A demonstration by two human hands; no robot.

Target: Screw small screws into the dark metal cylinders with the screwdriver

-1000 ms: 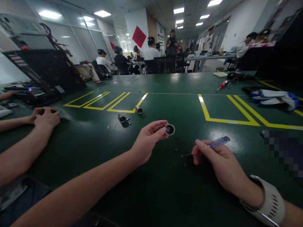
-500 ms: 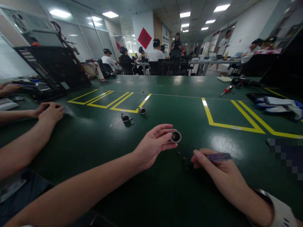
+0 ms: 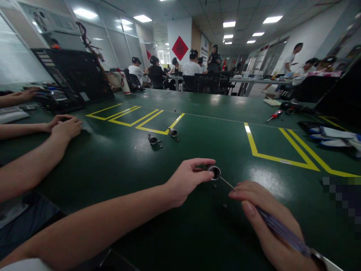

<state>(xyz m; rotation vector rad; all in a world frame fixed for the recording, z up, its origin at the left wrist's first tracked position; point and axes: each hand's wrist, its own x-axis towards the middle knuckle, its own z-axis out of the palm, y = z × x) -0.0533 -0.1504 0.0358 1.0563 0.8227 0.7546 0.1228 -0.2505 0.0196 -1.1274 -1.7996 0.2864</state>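
Note:
My left hand (image 3: 189, 180) is closed on a small hollow metal cylinder (image 3: 215, 172), its dark open end turned toward my right side. In my right hand (image 3: 270, 214) is a screwdriver (image 3: 283, 230) with a translucent purple handle lying along the palm. Its thin shaft runs up to the cylinder's mouth; whether the tip is inside, I cannot tell. Below the cylinder lie a small dark nut-like piece (image 3: 214, 186) and another one (image 3: 225, 206) on the green table (image 3: 197, 241).
Two similar metal cylinders (image 3: 152, 139) (image 3: 173, 132) stand farther off with small pieces beside them. Yellow tape (image 3: 284, 162) marks the table. A red screwdriver (image 3: 274, 116) and gloves (image 3: 332, 135) lie at right. A co-worker's hands (image 3: 67, 126) rest at left.
My right hand has turned the screwdriver from near the loose pieces toward the cylinder, its shaft now at the cylinder's mouth. Fewer small pieces show on the table. The view has shifted slightly.

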